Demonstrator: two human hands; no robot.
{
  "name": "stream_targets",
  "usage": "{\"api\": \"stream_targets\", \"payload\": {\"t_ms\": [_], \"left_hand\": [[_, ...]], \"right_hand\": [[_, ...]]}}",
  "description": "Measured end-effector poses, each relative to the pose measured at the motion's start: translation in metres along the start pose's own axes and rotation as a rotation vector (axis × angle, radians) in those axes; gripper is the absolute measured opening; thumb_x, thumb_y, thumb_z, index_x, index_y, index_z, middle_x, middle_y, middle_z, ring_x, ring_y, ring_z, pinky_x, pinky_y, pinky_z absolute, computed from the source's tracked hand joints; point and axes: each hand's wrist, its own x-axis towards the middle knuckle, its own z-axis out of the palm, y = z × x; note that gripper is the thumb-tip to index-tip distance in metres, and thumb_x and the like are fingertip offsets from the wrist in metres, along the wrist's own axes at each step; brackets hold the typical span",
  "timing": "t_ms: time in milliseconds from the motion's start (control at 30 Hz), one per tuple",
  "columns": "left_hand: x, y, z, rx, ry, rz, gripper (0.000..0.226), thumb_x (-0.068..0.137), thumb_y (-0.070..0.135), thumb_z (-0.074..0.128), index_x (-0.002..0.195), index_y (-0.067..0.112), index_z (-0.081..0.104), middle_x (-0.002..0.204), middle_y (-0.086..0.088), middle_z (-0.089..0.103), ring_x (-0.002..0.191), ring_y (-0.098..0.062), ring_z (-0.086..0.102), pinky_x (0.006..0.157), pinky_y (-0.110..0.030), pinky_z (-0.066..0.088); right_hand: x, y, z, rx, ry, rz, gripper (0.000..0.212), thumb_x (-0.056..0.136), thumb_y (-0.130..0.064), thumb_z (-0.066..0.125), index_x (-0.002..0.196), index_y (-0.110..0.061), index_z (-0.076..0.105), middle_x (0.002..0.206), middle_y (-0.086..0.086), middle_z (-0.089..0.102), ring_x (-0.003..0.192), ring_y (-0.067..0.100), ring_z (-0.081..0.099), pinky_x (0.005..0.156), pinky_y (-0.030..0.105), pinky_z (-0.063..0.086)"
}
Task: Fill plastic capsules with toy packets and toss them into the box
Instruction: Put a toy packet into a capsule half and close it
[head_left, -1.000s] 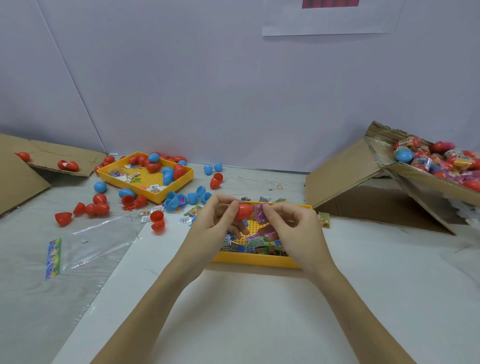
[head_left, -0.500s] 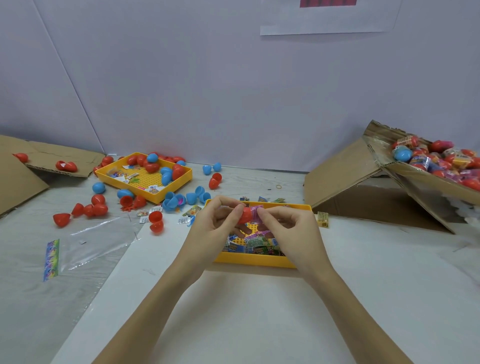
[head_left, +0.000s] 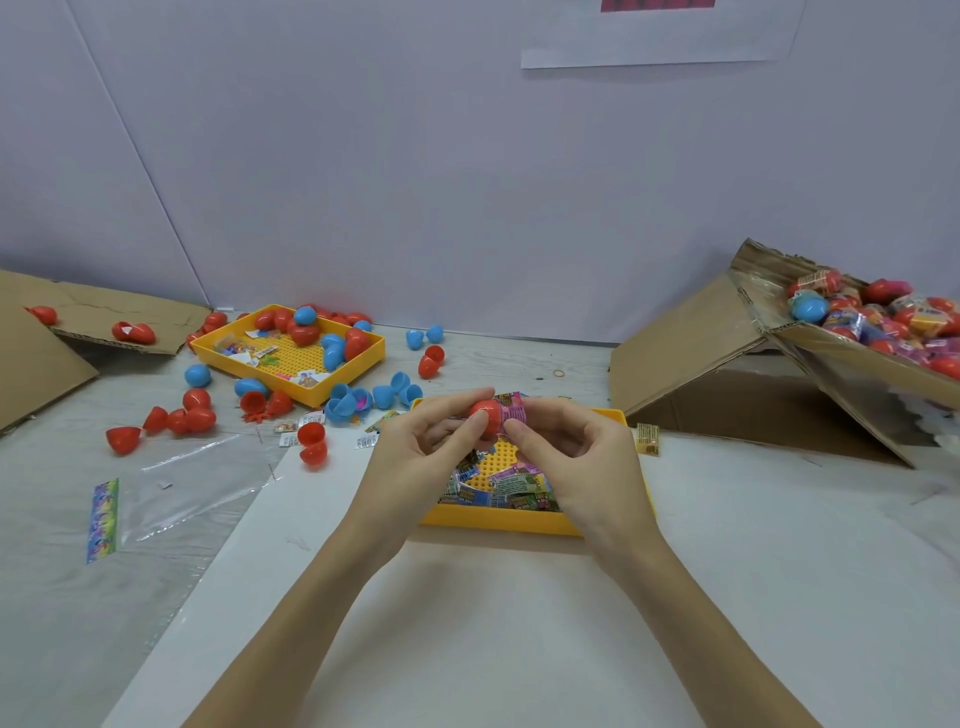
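I pinch a red capsule half (head_left: 485, 414) in my left hand (head_left: 415, 467); my right hand (head_left: 576, 457) pinches the pink toy packet (head_left: 511, 413) into it, above the yellow tray (head_left: 498, 522). Light, crinkly, slippery shell: I'd hold at the rim. The box (head_left: 857, 358) sits well right.

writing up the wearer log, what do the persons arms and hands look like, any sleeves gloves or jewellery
Both forearms are bare up to the frame's lower edge, with no sleeves in view. The left hand and right hand wear no gloves, and no rings, watch or bracelets show. The fingernails look short and unpainted.
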Motion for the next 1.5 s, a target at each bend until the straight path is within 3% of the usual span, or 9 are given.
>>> {"api": "stream_targets", "payload": {"t_ms": [300,500,667,800,933,1067,1300,1500], "left_hand": [[0.001,-0.002,0.001,-0.023,-0.009,0.010,0.031,0.090,0.034,0.065,0.120,0.034,0.070,0.097,0.001,0.079,0.097,-0.010,0.075,0.079,-0.013,0.054],[0.001,-0.005,0.000,-0.005,-0.003,0.017,0.033,0.094,0.029,0.066,0.128,0.030,0.069,0.103,0.003,0.079,0.100,-0.012,0.074,0.080,-0.014,0.055],[0.000,-0.004,0.004,0.043,0.107,0.130,0.029,0.089,0.034,0.071,0.118,0.029,0.072,0.105,0.009,0.076,0.101,-0.013,0.073,0.082,-0.021,0.059],[0.001,-0.004,0.004,0.191,0.078,0.223,0.031,0.094,0.040,0.065,0.124,0.033,0.069,0.121,0.015,0.070,0.119,-0.009,0.064,0.091,-0.021,0.055],[-0.001,-0.004,0.007,0.193,0.018,0.313,0.032,0.099,0.032,0.061,0.131,0.025,0.065,0.130,0.007,0.067,0.125,-0.020,0.061,0.097,-0.024,0.053],[-0.002,-0.006,0.009,0.180,0.025,0.343,0.026,0.100,0.025,0.061,0.125,0.025,0.070,0.124,0.005,0.071,0.119,-0.027,0.065,0.096,-0.032,0.056],[-0.004,-0.004,0.016,-0.057,0.043,0.291,0.023,0.098,0.025,0.063,0.118,0.024,0.075,0.120,0.001,0.074,0.118,-0.022,0.067,0.093,-0.026,0.055],[-0.005,-0.004,0.020,-0.170,0.046,0.263,0.022,0.096,0.022,0.065,0.114,0.023,0.077,0.118,-0.002,0.076,0.118,-0.021,0.068,0.094,-0.025,0.055]], "right_hand": [[0.000,0.000,0.001,-0.067,0.019,-0.108,0.025,0.089,-0.014,0.079,0.114,-0.014,0.077,0.098,-0.003,0.079,0.097,0.013,0.075,0.088,0.028,0.060],[-0.001,0.001,0.004,-0.090,0.011,-0.069,0.026,0.089,-0.016,0.079,0.115,-0.014,0.076,0.101,-0.003,0.078,0.098,0.011,0.074,0.088,0.027,0.060],[-0.004,-0.004,0.004,0.065,-0.016,0.082,0.018,0.088,-0.021,0.080,0.106,-0.020,0.079,0.100,-0.004,0.080,0.098,0.011,0.075,0.082,0.020,0.057],[-0.004,-0.016,0.004,0.592,-0.179,0.468,0.026,0.080,-0.021,0.079,0.104,-0.009,0.082,0.107,0.007,0.078,0.100,0.014,0.074,0.079,0.018,0.058],[-0.003,-0.026,0.002,0.782,-0.293,0.661,0.025,0.082,-0.020,0.079,0.101,-0.004,0.081,0.104,0.010,0.071,0.091,0.014,0.069,0.073,0.019,0.058],[-0.006,-0.030,0.006,0.872,-0.314,0.730,0.021,0.083,-0.023,0.077,0.093,-0.006,0.082,0.104,0.012,0.073,0.093,0.019,0.072,0.073,0.022,0.057],[-0.009,-0.029,0.015,0.918,-0.244,0.729,0.022,0.077,-0.027,0.079,0.087,-0.007,0.082,0.092,0.009,0.073,0.077,0.015,0.071,0.070,0.020,0.054],[-0.007,-0.027,0.013,0.846,-0.240,0.669,0.024,0.077,-0.029,0.081,0.090,-0.009,0.083,0.090,0.009,0.072,0.078,0.017,0.071,0.067,0.022,0.057]]}}
